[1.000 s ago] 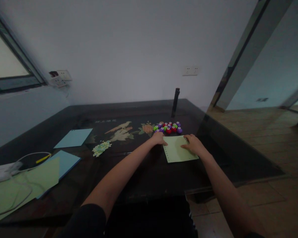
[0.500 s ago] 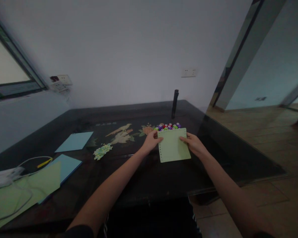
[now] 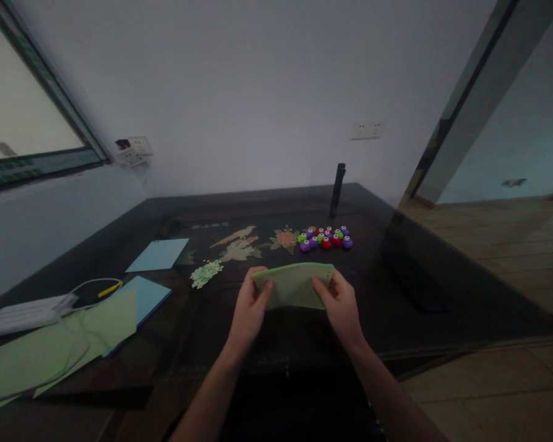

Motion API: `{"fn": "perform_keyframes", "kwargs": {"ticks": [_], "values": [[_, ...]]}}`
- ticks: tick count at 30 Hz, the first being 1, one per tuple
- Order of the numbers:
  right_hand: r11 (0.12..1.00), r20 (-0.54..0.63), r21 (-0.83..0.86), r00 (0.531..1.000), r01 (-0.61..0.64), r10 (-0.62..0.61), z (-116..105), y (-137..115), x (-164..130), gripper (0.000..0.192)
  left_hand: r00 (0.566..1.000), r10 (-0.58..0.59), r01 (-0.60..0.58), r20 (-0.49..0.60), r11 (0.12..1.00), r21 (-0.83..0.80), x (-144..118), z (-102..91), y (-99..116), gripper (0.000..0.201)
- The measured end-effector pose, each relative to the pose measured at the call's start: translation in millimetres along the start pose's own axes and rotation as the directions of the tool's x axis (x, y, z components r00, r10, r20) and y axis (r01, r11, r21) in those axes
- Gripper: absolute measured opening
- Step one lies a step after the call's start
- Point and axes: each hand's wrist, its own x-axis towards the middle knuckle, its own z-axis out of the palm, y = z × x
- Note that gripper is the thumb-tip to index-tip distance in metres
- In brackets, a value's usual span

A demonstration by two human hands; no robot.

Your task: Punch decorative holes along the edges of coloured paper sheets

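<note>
Between my two hands I hold a light green sheet of paper [image 3: 295, 285], tilted and slightly bowed above the near part of the dark table [image 3: 198, 331]. My left hand [image 3: 251, 302] pinches its left end, thumb on the near face and fingers behind. On the right end, my right hand [image 3: 341, 301] grips it the same way. Just beyond the paper lies a cluster of small purple, green and red balls with eye-like spots [image 3: 326, 239]. Left of my left hand is a pile of small green and white pieces [image 3: 206, 273].
At the left lie a pale blue sheet [image 3: 159, 255], a blue pad [image 3: 150, 294], green sheets [image 3: 41, 356], a white power strip [image 3: 27, 313] with a cable, and a yellow pen-like item [image 3: 109, 290]. A black upright object [image 3: 338, 190] stands at the back; a dark flat object [image 3: 415, 282] lies right.
The paper has come nearer to me and tilted, so its face looks shorter and bowed. Both hands moved with it, uncovering the colored balls. The view has shifted slightly.
</note>
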Motion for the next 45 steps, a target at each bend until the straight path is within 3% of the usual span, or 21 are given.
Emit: {"fn": "perform_keyframes", "kwargs": {"ticks": [5, 15, 21, 30, 34, 40, 45], "values": [[0.998, -0.037, -0.059, 0.999, 0.033, -0.035, 3, 15, -18, 0.027, 0.994, 0.018, -0.011, -0.109, 0.998, 0.063, -20, 5.5, -14, 0.027], [0.999, 0.020, -0.038, 1.000, -0.002, 0.003, 1, 24, -19, 0.034, 0.998, -0.017, 0.017, -0.060, 1.000, -0.009, -22, 4.2, -29, 0.031], [0.963, 0.065, -0.269, 0.998, 0.003, 0.014, -11, 39, -25, 0.038, 0.999, -0.053, 0.053, -0.009, 0.993, 0.105, -26, 2.4, -43, 0.032], [0.805, 0.034, -0.592, 0.999, 0.026, -0.008, -17, 41, -33, 0.019, 0.995, -0.101, 0.094, 0.009, 0.955, 0.282, -34, 3.4, -41, 0.021], [0.805, 0.070, -0.593, 0.997, 0.028, 0.017, -7, 37, -32, 0.028, 0.992, -0.125, 0.127, -0.028, 0.934, 0.334, -31, -0.5, -34, 0.018], [0.881, 0.154, -0.453, 0.985, 0.136, -0.073, 27, 39, -25, 0.065, 0.987, -0.104, 0.148, -0.122, 0.882, 0.447, -17, -25.7, -28, 0.026], [0.863, 0.233, -0.470, 0.969, 0.186, -0.082, 53, 52, -27, 0.070, 0.973, -0.175, 0.229, -0.148, 0.711, 0.665, -8, -45.6, -33, 0.036]]}}
